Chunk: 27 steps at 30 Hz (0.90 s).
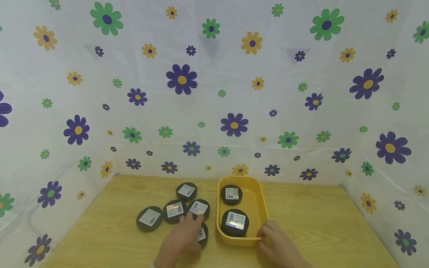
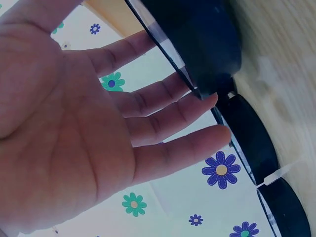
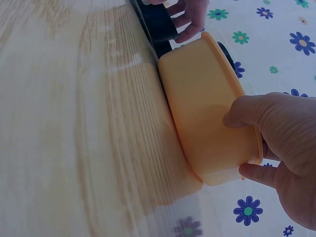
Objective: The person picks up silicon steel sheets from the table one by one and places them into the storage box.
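Note:
My left hand (image 1: pixel 182 236) reaches over a black round case (image 1: pixel 203 236) with a white label, partly hidden beneath it. Its fingertips also lie at the edge of a second black case (image 1: pixel 198 208) behind. In the left wrist view those fingers (image 2: pixel 173 153) stretch out fairly straight at the rims of the dark cases (image 2: pixel 197 44). My right hand (image 1: pixel 278 243) pinches the near right corner of a yellow plastic tub (image 1: pixel 242 241), thumb outside the wall and some fingers hidden past the rim. Inside the tub lie a near black case (image 1: pixel 234 222) and a far one (image 1: pixel 231 194), labels up.
Three more labelled black cases, at the left (image 1: pixel 149 219), middle (image 1: pixel 174 211) and back (image 1: pixel 186 191), lie left of the tub. A wooden table (image 1: pixel 308 216) carries everything. A white flower-patterned sheet (image 1: pixel 214 108) hangs behind and at both sides.

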Available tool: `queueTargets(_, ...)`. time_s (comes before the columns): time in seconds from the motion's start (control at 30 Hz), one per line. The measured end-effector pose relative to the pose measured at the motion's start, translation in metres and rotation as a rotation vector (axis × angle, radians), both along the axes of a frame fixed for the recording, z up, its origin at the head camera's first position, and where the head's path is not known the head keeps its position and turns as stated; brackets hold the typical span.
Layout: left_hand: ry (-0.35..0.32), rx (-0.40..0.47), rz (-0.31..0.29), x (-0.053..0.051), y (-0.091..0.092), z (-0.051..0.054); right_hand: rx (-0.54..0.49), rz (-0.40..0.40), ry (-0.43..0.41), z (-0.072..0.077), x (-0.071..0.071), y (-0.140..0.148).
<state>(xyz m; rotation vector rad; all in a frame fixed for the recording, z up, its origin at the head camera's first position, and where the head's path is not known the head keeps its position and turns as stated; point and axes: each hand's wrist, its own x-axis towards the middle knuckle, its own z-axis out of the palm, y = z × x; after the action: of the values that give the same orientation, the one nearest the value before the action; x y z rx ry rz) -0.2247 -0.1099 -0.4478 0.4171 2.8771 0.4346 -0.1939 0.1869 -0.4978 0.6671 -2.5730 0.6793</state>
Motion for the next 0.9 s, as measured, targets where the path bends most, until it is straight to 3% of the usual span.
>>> queueTargets(0.2, 0.063, 0.015, -0.007, -0.002, 0.0, -0.001, 0.001, -0.006, -0.026, -0.001, 0.001, 0.0)
queueTargets(0.33, 0.113, 0.012, -0.014, -0.002, 0.0, 0.001, 0.001, 0.006, 0.001, -0.002, 0.001, 0.001)
queueTargets(0.67, 0.24, 0.03, -0.021, -0.002, 0.0, 0.017, -0.014, 0.022, 0.08, -0.005, -0.002, 0.002)
queueTargets(0.9, 0.29, 0.075, -0.012, -0.004, 0.001, 0.019, -0.013, 0.015, 0.016, 0.0, 0.001, 0.001)
